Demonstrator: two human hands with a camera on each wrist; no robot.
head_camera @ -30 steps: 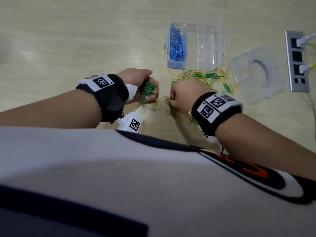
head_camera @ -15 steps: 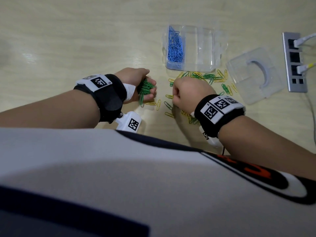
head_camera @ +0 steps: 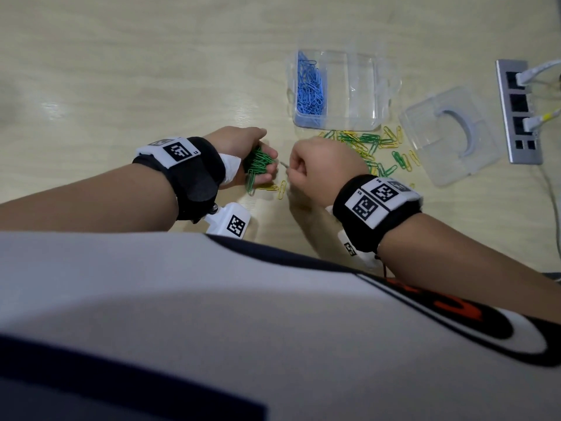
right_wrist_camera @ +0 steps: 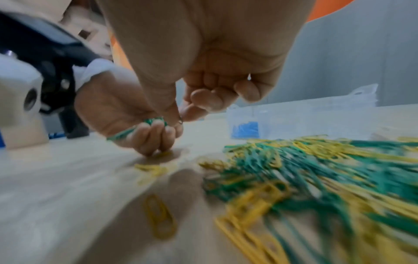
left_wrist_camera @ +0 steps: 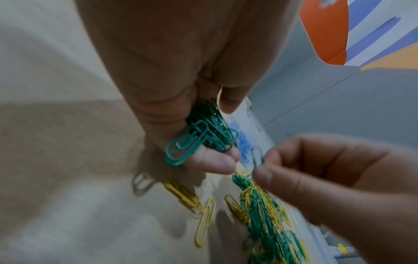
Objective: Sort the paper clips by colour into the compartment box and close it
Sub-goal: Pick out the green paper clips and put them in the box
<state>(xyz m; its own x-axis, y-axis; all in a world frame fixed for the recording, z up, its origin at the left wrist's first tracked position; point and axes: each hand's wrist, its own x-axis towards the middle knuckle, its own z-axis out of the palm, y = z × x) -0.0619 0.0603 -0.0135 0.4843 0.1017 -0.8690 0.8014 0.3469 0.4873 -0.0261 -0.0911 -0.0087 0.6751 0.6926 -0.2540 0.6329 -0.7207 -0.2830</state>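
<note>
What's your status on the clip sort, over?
Left hand grips green clip bundle; right hand pinches one clip. Compartment box open, blue clips in. Green-yellow pile unsorted; nothing blocking.

Background items only: counter, socket strip, cables, clothing, wall.
Pale wood-grain counter fills the scene, glare spots on its left side. Grey metal socket strip set at the far right, long side running near to far, dark ports in a row. Two white plugs with cables sit in it, one at the far port, one lower with a yellow mark; cables run off the right edge. A thin grey cord trails nearward from the strip's near end. White shirt with dark navy band and orange-black print fills the near edge. Left wrist view: grey wall, orange and blue-striped panel at far right.
</note>
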